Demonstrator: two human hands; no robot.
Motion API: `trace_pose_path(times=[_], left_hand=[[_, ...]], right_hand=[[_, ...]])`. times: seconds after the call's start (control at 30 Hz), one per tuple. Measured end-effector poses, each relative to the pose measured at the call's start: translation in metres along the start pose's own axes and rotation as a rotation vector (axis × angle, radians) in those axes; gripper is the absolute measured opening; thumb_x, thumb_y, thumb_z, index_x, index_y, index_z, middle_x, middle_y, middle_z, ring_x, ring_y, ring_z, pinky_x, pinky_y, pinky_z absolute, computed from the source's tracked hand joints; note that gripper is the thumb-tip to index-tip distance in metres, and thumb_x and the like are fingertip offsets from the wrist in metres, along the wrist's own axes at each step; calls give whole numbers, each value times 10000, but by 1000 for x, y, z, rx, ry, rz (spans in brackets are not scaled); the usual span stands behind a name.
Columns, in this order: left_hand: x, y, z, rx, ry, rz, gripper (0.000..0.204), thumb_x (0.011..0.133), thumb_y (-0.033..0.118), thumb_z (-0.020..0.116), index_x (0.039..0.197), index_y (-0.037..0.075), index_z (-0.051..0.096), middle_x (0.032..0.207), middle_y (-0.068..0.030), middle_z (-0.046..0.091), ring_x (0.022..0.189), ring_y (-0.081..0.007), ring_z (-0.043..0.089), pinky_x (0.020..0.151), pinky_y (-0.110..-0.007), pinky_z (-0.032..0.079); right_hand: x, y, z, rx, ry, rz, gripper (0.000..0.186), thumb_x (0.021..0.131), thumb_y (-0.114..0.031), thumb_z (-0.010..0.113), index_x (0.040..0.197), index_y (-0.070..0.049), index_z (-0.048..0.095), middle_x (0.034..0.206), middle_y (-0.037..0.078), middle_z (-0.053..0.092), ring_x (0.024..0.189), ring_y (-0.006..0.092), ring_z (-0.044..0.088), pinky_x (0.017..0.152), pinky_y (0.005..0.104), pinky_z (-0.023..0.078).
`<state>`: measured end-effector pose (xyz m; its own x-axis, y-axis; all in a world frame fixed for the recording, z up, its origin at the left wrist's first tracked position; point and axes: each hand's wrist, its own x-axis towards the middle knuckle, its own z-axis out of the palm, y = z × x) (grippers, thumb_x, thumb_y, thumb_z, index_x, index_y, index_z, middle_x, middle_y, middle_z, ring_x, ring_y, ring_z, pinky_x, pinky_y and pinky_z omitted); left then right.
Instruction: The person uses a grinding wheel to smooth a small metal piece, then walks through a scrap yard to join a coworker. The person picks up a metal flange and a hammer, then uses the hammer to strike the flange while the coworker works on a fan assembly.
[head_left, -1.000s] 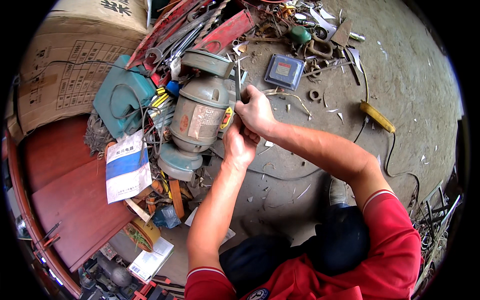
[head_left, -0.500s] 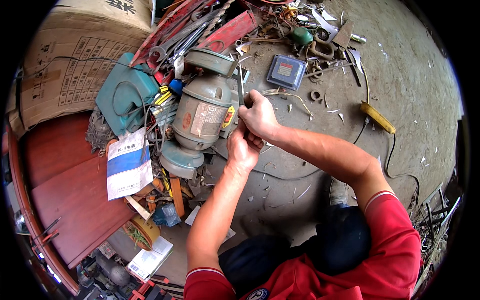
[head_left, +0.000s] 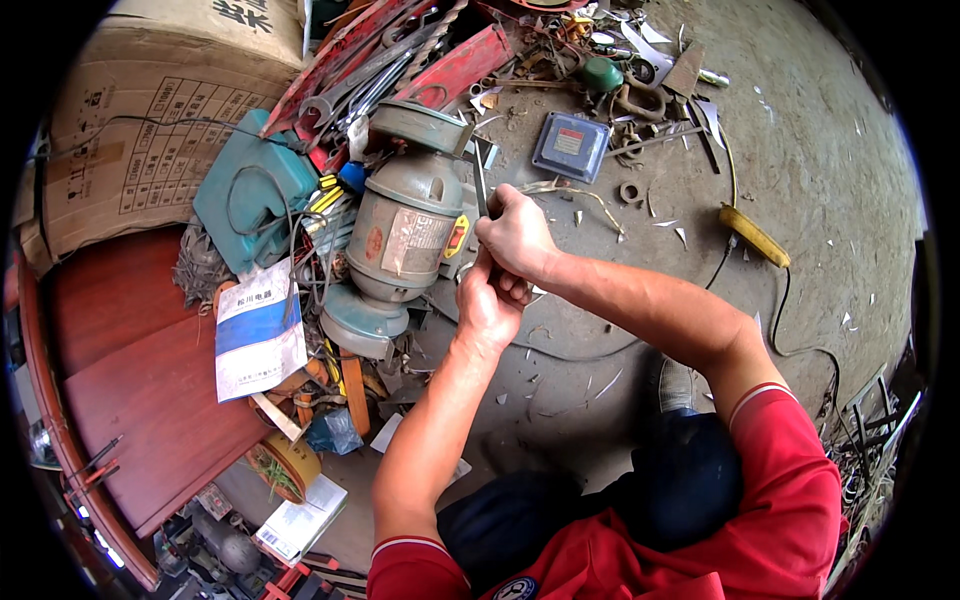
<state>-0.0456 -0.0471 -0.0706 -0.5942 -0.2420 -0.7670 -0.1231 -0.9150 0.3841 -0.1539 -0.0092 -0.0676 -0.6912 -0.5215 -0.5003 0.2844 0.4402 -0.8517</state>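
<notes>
My right hand (head_left: 515, 230) is closed around a long, flat, dark metal tool (head_left: 480, 175), which points away from me beside a grey-green motor-like machine (head_left: 395, 255). Just below it, my left hand (head_left: 490, 305) has curled fingers around something hidden, perhaps the tool's lower end. Both hands are close to the machine's right side, where a small yellow-and-red part (head_left: 457, 237) shows. The machine lies among loose wires and hand tools, with a round base at its near end. Beyond my hands is a blue-grey square box (head_left: 572, 145).
At left are a cardboard box (head_left: 150, 120), teal case (head_left: 250, 180), red wooden board (head_left: 150, 430) and paper packet (head_left: 260, 340). Red trays (head_left: 455, 70) of wrenches and scrap metal lie at the back. A yellow power strip (head_left: 755, 235) with cables lies right. Scrap fills the lower right edge.
My hands and the tool have shifted slightly toward me relative to the machine, with the same grip. The scene has moved a little rightward in the view.
</notes>
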Motion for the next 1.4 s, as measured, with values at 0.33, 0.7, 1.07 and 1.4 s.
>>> trace_pose_path(times=[0.33,0.7,1.07,1.4], left_hand=[[-1,-6,-13,1,-44,-29,302,1012,400,437,832,176,529,621,34,409,568,-127,419,539,-280,336],[-4,-12,-15,24,-22,-38,312,1009,377,439,795,162,512,612,33,400,561,-126,413,531,-277,339],[-61,-15,-47,1547,52,1152,250,880,81,638,697,28,478,586,-148,489,517,-355,511,482,-452,387],[-100,1,-38,1805,41,1522,310,701,36,701,593,80,414,554,-87,432,483,-298,479,441,-415,380]], right_hand=[[-2,8,3,-39,15,-34,178,775,-86,632,885,27,547,759,184,636,726,249,651,681,383,525],[-8,11,1,-12,-14,3,162,796,-80,613,891,36,553,761,167,644,721,239,654,681,380,528],[-79,35,-23,348,-249,-168,152,878,-6,602,1020,19,553,943,68,641,876,122,617,796,293,536],[-122,10,-24,517,-414,-202,287,880,31,615,1144,15,504,1054,75,633,973,116,619,889,287,524]])
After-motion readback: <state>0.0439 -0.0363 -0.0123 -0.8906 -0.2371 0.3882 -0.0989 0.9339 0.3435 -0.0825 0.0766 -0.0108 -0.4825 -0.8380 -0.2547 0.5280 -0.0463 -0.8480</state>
